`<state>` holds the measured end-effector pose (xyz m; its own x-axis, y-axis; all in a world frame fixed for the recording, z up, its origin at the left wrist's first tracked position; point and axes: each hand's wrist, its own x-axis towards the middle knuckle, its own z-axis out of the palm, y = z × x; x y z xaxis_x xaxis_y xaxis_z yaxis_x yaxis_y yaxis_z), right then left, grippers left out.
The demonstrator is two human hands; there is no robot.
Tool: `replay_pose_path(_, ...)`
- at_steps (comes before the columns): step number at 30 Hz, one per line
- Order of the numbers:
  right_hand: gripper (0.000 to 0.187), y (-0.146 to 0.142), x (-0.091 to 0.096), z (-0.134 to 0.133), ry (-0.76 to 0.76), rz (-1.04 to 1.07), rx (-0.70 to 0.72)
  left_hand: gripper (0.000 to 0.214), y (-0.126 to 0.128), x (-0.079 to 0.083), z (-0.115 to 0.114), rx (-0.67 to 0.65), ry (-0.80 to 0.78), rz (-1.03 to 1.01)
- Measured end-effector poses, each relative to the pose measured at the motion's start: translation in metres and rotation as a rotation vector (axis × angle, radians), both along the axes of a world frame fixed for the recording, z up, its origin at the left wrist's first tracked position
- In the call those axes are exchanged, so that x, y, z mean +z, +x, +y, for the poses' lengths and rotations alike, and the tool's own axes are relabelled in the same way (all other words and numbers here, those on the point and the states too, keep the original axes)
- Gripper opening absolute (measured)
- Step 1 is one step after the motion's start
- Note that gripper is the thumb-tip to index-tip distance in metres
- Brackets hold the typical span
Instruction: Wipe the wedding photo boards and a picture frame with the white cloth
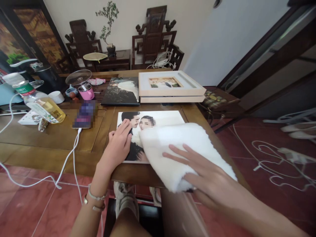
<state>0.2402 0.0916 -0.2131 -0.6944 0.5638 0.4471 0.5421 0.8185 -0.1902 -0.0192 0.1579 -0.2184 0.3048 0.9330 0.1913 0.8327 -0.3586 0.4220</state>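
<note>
A glossy photo panel (pixel 163 118) showing a couple lies flat near the table's front edge. On its left side rests my left hand (pixel 118 143), fingers stretched out and holding nothing. A fluffy white cloth (pixel 172 135) covers the panel's right part and hangs past the near edge. My right hand (pixel 197 168) is on this cloth, long fingers extended over its top and the lower fingers at its near fold, gripping it. What lies beneath the cloth is hidden.
Behind the panel are a dark photo album (pixel 120 92) and stacked pale frames (pixel 172 95). At left stand a charging phone (pixel 85 114), a bottle (pixel 46 107) and a pink mug (pixel 87 92). A white cable (pixel 66 161) hangs off the front edge.
</note>
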Motion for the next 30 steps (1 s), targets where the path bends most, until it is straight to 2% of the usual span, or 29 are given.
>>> replay_pose_path(8, 0.04, 0.006, 0.003, 0.048, 0.008, -0.075, -0.106, 0.044, -0.002, -0.001, -0.001, -0.002, -0.016, 0.007)
replay_pose_path(12, 0.039, 0.006, 0.001, 0.059, 0.006, -0.077, -0.145, 0.043, -0.002, -0.004, -0.001, -0.005, -0.007, -0.002)
replay_pose_path(15, 0.041, 0.005, -0.002, 0.054, 0.013, -0.074, -0.148, 0.043, -0.002, -0.005, 0.0, -0.006, -0.009, -0.003)
replay_pose_path(23, 0.035, 0.0, -0.008, 0.02, 0.058, -0.025, -0.071, 0.043, -0.001, -0.003, 0.003, 0.004, -0.008, 0.011)
replay_pose_path(30, 0.036, 0.003, -0.008, 0.022, 0.09, -0.037, -0.041, 0.044, -0.001, -0.002, 0.003, 0.007, -0.017, 0.013)
